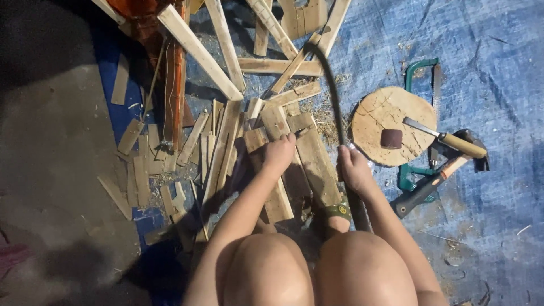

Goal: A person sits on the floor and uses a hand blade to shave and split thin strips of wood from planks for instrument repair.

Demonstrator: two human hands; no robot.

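Blue tarp (498,68), two hands — left hand (279,153) on plank (271,170), right hand (355,169) gripping saw (334,96)

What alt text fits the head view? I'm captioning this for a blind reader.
Seen from above, a squatting person presses the left hand on a wooden plank while the right hand grips a long dark curved blade. Wood slats litter a blue tarp; a round wooden block, chisel and hammer lie to the right.
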